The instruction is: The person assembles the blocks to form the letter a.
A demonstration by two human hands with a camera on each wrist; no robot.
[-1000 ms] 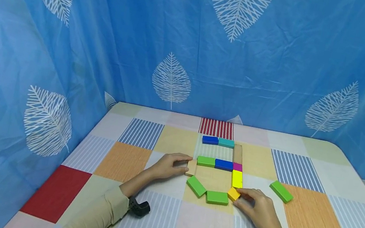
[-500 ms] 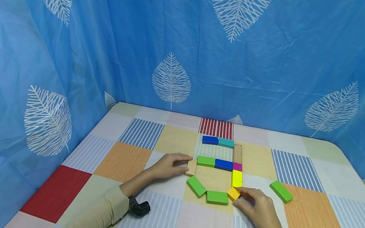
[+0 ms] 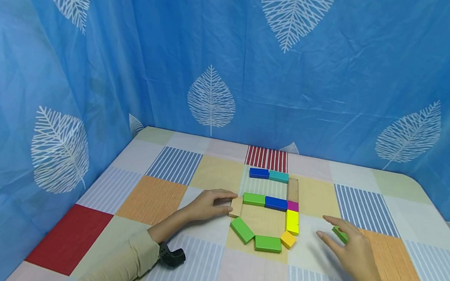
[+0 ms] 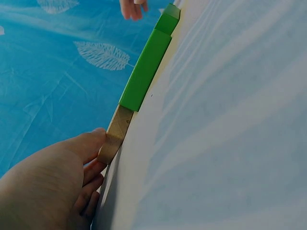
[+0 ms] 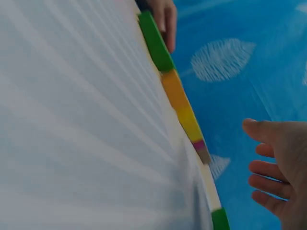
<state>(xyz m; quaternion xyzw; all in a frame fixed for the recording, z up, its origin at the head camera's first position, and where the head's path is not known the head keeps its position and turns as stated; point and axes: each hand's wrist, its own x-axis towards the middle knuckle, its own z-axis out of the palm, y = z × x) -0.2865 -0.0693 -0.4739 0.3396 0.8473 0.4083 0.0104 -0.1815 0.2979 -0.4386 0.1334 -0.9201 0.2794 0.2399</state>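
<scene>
My left hand (image 3: 207, 205) pinches the left edge of a plain wooden block (image 3: 236, 207), with thumb and fingertips seen against it in the left wrist view. Below that block lies a slanted green block (image 3: 242, 230), followed by a second green block (image 3: 268, 244) and an orange block (image 3: 288, 240). To the right, my right hand (image 3: 353, 255) hovers with thumb and fingers spread and nothing between them. Beneath it, partly hidden by the fingers, is a loose green block (image 3: 340, 234). The right wrist view shows the same relaxed hand (image 5: 283, 167) apart from the blocks.
A yellow block (image 3: 292, 222), a magenta block (image 3: 292, 206) and another wooden block (image 3: 293, 190) form the right side. A green (image 3: 254, 199) and a blue block (image 3: 276, 203) make a middle row. Farther back lie blue (image 3: 259, 173) and teal blocks (image 3: 278, 176).
My right hand has let go of the orange block and moved right, over the loose green block, its fingers spreading. The left hand and the laid blocks have stayed in place.
</scene>
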